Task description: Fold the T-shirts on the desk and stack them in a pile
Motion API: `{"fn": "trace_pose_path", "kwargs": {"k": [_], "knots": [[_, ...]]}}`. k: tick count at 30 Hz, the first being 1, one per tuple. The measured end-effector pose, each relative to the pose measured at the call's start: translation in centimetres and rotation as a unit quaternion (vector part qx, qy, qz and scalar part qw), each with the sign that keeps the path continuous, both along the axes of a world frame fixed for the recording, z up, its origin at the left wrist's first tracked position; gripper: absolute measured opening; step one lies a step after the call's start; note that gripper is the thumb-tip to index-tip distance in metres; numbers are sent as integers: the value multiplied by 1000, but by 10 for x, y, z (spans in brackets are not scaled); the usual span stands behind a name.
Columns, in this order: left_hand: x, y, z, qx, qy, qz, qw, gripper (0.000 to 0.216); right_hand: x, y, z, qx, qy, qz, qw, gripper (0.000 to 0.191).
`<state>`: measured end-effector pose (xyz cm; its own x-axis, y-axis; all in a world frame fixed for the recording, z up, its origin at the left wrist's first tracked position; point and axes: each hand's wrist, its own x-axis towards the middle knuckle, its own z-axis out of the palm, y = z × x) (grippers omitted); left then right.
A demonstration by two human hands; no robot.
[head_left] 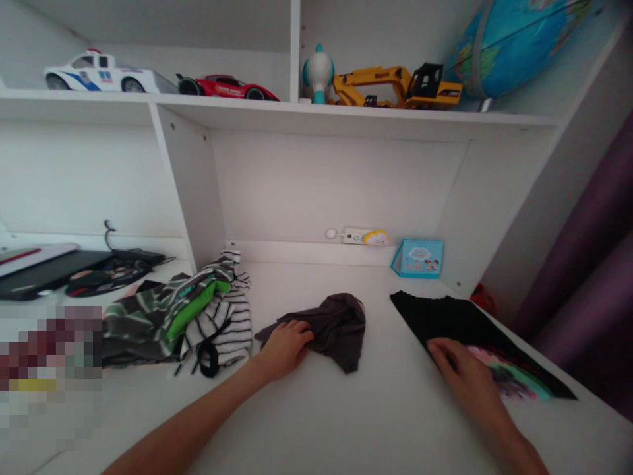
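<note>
A crumpled dark grey-brown garment (341,330) lies on the white desk (356,422). My left hand (289,343) rests on its left part, fingers bent over the cloth and closed on it. To the right, a black T-shirt (425,316) with a colourful print is spread flat and folded narrow. My right hand (459,373) is at its left edge, thumb and fingers curled together at the cloth and covering part of the print. Left of my left hand sits a loose pile of clothes (158,316), with grey-green striped, bright green and black-and-white striped pieces.
A blue desk calendar (422,257) stands at the back right, near a wall socket (353,235). A tablet-like black device (54,270) and cables are at far left. The shelf (247,105) above holds toy cars, a toy excavator (395,86) and a globe (514,46). A purple curtain (588,264) hangs right.
</note>
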<state>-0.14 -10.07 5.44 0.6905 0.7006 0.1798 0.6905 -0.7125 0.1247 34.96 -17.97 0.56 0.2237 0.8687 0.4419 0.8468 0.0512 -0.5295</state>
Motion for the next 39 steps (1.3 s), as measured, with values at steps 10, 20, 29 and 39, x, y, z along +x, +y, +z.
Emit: {"fn": "trace_pose_path", "kwargs": {"k": [10, 20, 29, 39], "knots": [[-2, 4, 43, -161, -271, 16, 949, 20, -134, 30, 30, 25, 169, 168, 971, 22], [-64, 37, 62, -99, -223, 152, 958, 32, -99, 49, 100, 129, 508, 177, 833, 28], [20, -18, 85, -172, -232, -92, 953, 37, -150, 43, 127, 78, 527, 260, 805, 30], [-22, 35, 76, -77, -225, 25, 971, 20, -101, 51, 157, 209, 450, 186, 848, 20]]}}
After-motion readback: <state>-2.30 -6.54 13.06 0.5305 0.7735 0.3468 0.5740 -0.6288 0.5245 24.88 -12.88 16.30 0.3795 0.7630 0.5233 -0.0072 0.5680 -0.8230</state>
